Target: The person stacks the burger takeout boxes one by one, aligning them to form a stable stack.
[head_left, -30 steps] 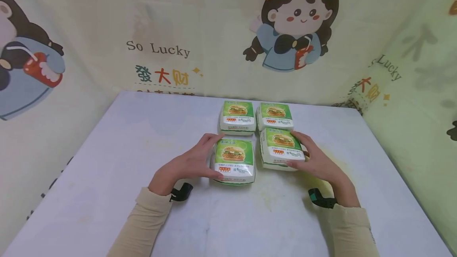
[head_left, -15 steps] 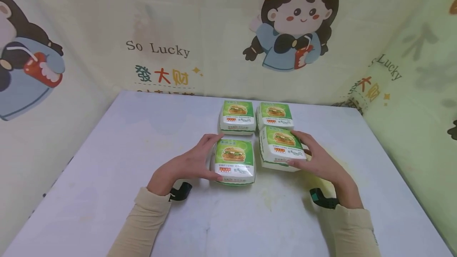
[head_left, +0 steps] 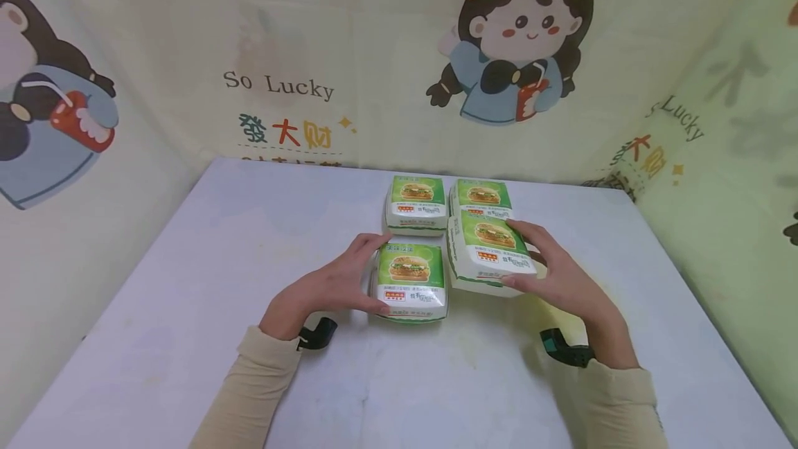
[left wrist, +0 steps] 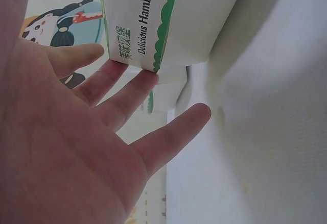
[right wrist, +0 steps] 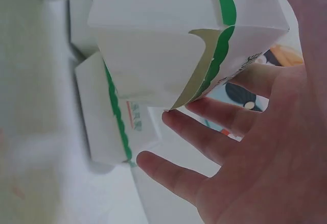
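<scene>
On the white desk (head_left: 187, 310), at the left, the left hand (head_left: 337, 286) lies beside the near-left burger box (head_left: 409, 281), thumb at the box's near corner and fingers reaching along its left side to the far corner; the left wrist view shows those fingers (left wrist: 127, 89) straight and spread, their tips against the box wall (left wrist: 173, 20), so this hand presses rather than wraps. That box sits flat on the desk, just right of the left palm. Beyond its fingertips stands the far-left burger box (head_left: 415, 204), closed, close behind the near-left one with a narrow gap. Moving right, the near-right burger box (head_left: 490, 251) is in the right hand (head_left: 561, 283), thumb at its near right corner and fingers curved round its far right edge, a grip across the right side. It looks tilted and raised off the desk, its far edge overlapping the front of the far-right burger box (head_left: 481, 195) behind it in the head view. From the right wrist the held box (right wrist: 168, 35) hangs above the spread fingers (right wrist: 214, 132), with other boxes (right wrist: 110, 114) lower down toward the desk. Both forearms wear cream sleeves (head_left: 255, 386) with a dark strap (head_left: 318, 333) at each wrist. Behind the desk hangs a cartoon backdrop (head_left: 517, 40) reading "So Lucky".
</scene>
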### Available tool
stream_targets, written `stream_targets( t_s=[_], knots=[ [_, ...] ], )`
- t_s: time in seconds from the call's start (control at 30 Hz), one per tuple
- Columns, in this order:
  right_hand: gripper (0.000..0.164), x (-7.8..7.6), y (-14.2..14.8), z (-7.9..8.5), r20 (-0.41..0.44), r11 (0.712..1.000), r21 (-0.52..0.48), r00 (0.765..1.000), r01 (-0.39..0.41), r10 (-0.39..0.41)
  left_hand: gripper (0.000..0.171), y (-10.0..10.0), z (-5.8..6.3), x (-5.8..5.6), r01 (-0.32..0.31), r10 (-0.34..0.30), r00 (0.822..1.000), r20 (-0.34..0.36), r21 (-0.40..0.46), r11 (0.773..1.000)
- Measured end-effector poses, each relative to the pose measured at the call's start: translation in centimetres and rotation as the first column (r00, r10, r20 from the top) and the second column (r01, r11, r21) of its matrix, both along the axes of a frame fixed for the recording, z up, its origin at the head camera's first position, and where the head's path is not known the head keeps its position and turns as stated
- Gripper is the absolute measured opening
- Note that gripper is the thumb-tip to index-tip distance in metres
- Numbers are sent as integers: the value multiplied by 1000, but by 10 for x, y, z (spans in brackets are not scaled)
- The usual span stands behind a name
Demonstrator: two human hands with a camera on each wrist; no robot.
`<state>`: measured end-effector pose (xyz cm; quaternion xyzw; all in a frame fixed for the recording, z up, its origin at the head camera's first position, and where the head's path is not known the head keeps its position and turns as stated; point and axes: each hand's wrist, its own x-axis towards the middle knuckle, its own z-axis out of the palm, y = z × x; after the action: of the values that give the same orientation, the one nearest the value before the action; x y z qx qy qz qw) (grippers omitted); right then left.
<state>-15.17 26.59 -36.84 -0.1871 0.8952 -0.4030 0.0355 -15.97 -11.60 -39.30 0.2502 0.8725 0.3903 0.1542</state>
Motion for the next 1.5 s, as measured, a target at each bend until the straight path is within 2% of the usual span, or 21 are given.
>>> stream_targets(
  t_s=[0.47,0.83,1.03,1.3,1.5],
  knots=[
    [85,1,-22,17,-56,997,-79,998,-6,1,121,1,-3,1,1,-1,1000,-3,1,1000],
    [85,6,-40,21,-143,994,-97,989,-40,26,121,-1,-4,-2,-7,7,1000,-7,15,1000],
    [85,6,-48,20,-178,992,-115,983,-56,35,121,-2,-2,-4,-5,5,1000,-9,14,1000],
    [84,5,-56,16,-156,994,-97,987,-51,35,120,-2,-3,-3,1,-1,1000,-3,15,1000],
    [85,5,-61,11,-182,994,-88,982,-66,49,119,0,-5,-2,-2,2,1000,-8,15,1000]
  ],
)
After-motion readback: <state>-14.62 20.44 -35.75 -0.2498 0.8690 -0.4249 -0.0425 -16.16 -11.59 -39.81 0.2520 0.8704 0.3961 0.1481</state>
